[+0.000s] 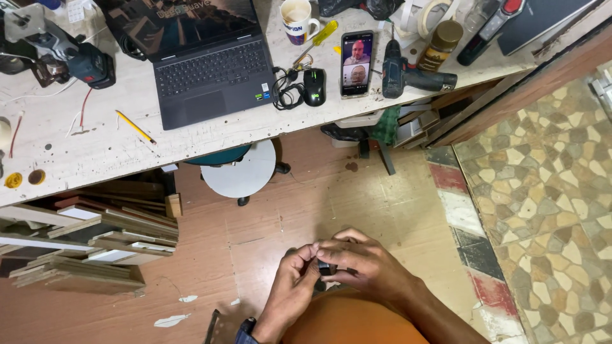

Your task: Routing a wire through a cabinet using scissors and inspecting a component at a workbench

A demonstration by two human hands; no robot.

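Head view looks straight down past the person's lap, where an orange garment (347, 322) fills the bottom edge. Above it the two hands meet over the brown floor (331, 197). The left hand (290, 290) is curled, its fingertips closed on a small dark object (326, 268); the right hand (363, 261) wraps over the same object from the other side, fingers bent and pinched on it. Most of the object is hidden by the fingers, so its kind cannot be told. A dark band sits at the left wrist.

The worktop (76, 153), white and scuffed, runs across the top of the picture. Near its far edge, towards the middle, an open laptop (204, 64) stands, its screen lit. Just right of it lie a tangle of black cable (284, 89) and a black mouse (313, 86), then a phone (357, 64) lying flat with two faces on its screen. A dark cordless drill (408, 73) lies just beside the phone, near the worktop's front edge. A mug (298, 20) stands behind the mouse. A yellow pencil (135, 127) lies left of the laptop, and a power tool (60, 51) rests at the far left corner.

Under the front edge a round white stool (245, 172) stands, and stacked wooden boards (83, 239) lie to the left. Patterned stone paving (548, 191) covers the right side.
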